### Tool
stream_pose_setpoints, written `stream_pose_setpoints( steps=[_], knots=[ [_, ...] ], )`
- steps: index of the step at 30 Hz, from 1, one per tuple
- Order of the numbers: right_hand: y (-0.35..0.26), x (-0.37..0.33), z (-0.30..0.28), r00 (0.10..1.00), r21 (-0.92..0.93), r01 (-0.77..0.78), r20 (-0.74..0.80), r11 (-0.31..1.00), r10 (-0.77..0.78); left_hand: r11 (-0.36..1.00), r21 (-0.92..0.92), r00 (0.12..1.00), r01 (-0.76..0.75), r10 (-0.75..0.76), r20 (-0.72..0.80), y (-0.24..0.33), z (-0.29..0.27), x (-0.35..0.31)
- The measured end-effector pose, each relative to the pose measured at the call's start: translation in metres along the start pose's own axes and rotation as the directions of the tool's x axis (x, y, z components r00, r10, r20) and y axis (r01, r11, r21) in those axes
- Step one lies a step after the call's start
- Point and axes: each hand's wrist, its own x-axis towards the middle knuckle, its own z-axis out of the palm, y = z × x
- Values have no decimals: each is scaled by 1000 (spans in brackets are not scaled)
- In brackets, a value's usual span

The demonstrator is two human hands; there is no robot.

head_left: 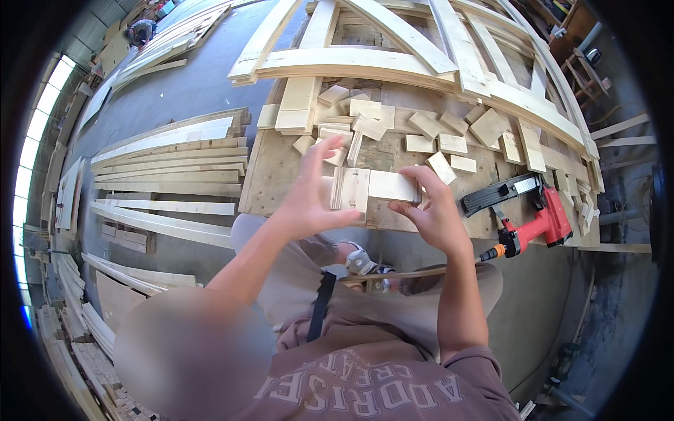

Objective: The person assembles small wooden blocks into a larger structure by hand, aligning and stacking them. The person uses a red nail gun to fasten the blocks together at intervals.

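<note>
A blurred grey oval patch masks the lower left. The bare right hand partly hides a pale rectangular wooden block. The top edge crops a large pale timber frame; a distant person is too small to make out.

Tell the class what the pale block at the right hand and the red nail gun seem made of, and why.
Pale block: probably bare wood; matt, cream-coloured, unpainted-looking.
Red nail gun: smooth, even red body, painted metal or plastic, unclear which.
</note>
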Motion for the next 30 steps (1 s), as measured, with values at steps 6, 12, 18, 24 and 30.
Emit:
stream_pose_setpoints(
  steps=[6,12,18,24,30],
  knots=[
    [-3,1,-1,999,-51,38,2,998,-38,972,166,983,169,-154,-101,-42,-4,-46],
    [-1,-3,-3,999,-69,29,-34,997,-32,918,-110,917,381,-390,-85,-30,-10,-39],
    [7,-11,-14,988,-79,-45,-149,996,33,985,151,983,79,-51,-177,3,-40,-26],
    [4,-15,-4,989,-50,-14,-145,999,6,931,364,997,42,-63,45,39,-39,-4],
    [4,-19,8,994,-105,6,-106,994,-17,917,399,997,-10,-23,79,34,-28,1]
  ],
)
